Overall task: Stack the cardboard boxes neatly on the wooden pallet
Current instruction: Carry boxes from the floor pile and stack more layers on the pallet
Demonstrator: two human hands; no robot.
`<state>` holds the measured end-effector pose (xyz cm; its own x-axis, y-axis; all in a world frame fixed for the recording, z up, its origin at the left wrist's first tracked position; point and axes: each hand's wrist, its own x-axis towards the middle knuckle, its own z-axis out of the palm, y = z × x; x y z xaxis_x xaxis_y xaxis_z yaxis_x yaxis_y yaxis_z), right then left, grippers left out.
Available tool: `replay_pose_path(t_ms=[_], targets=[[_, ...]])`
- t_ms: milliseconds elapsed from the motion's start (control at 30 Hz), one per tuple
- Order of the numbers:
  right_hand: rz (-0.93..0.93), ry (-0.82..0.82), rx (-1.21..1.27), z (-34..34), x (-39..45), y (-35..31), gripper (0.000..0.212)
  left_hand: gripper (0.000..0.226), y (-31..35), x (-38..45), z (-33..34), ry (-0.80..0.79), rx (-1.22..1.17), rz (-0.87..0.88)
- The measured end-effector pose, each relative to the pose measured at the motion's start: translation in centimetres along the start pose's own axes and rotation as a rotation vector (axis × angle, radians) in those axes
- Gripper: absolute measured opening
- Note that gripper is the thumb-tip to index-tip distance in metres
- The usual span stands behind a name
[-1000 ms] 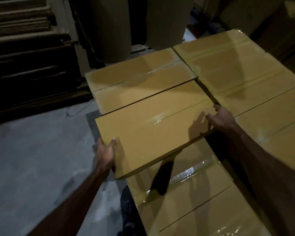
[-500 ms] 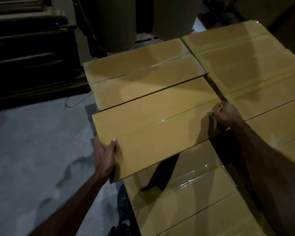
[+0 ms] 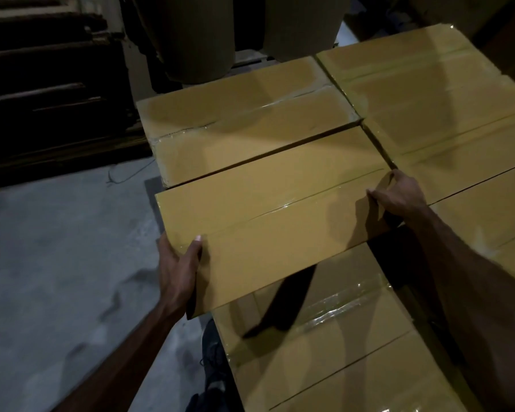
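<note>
Held box [image 3: 274, 221]: you have carried it further onto the stack, its far edge now closing on the far-left box [image 3: 250, 123]. Your right hand [image 3: 399, 194]: moved from flat on top to gripping the right end.

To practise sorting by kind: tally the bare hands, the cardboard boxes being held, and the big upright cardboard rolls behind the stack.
Bare hands: 2, left hand, right hand
Held tan taped cardboard box: 1
Upright brown cardboard rolls: 2
Total: 5

Bare floor [image 3: 57, 263] lies open leftward; stacked boxes [image 3: 428, 93] block right.
</note>
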<state>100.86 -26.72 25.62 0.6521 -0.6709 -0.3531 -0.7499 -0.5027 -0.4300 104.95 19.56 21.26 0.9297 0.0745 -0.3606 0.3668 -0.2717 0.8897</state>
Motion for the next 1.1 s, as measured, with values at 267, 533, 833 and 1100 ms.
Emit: replay_pose_path(t_ms=[267, 533, 833, 1100], targets=[[-0.053, 0.059, 0.014, -1.2, 0.0, -0.9, 0.068, 0.074, 0.3, 0.4, 0.8, 0.018, -0.026, 0.004], [-0.084, 0.049, 0.028, -1.0, 0.2, -0.8, 0.083, 0.073, 0.6, 1.0, 1.3, 0.034, -0.029, -0.013], [-0.05, 0.203, -0.076, 0.2, -1.1, 0.2, 0.041, 0.074, -0.1, 0.7, 2.0, 0.081, 0.011, -0.025], [-0.068, 0.116, -0.19, -0.6, -2.0, 2.2, 0.028, 0.075, -0.1, 0.5, 2.1, 0.103, 0.063, -0.03]])
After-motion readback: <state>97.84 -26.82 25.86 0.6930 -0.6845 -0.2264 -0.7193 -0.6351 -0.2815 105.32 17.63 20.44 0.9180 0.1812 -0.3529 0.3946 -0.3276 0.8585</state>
